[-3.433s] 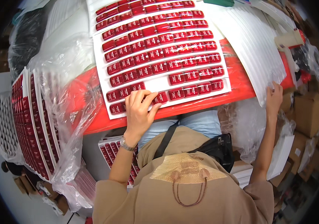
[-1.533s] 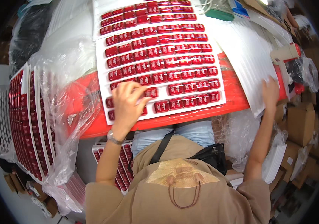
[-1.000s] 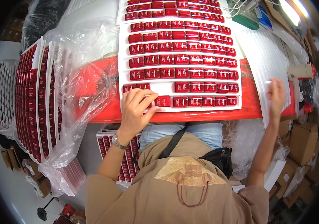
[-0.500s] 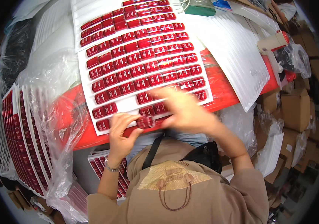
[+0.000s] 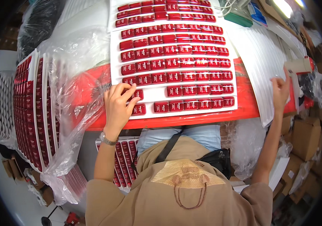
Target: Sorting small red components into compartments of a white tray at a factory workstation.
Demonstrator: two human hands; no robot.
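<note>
On the red-covered table, a white ridged tray (image 5: 157, 93) holds rows of small glossy red cases (image 5: 174, 76) with pale print. My left hand (image 5: 117, 103) is over the tray's front left corner, thumb and fingers closed round one small red case (image 5: 138, 94) that still lies in its row. A bare stretch of tray shows to its right. Far to the right, my right hand (image 5: 280, 92) is raised beside a white foam sheet, one finger pointing up and the others curled. A small translucent bit shows at its fingertips, too small to name.
A white-and-red cylindrical device (image 5: 299, 64) stands at the right. Plastic film (image 5: 70, 75) drapes over stacked trays of red cases (image 5: 32, 124) on the left. White ridged foam sheets (image 5: 257, 56) lie right of the tray. Cardboard boxes (image 5: 306, 137) crowd the right side.
My hands have parted. The left one left the clear-and-red piece it held and now grips a case in the tray; the right one swung far right. The view has shifted left.
</note>
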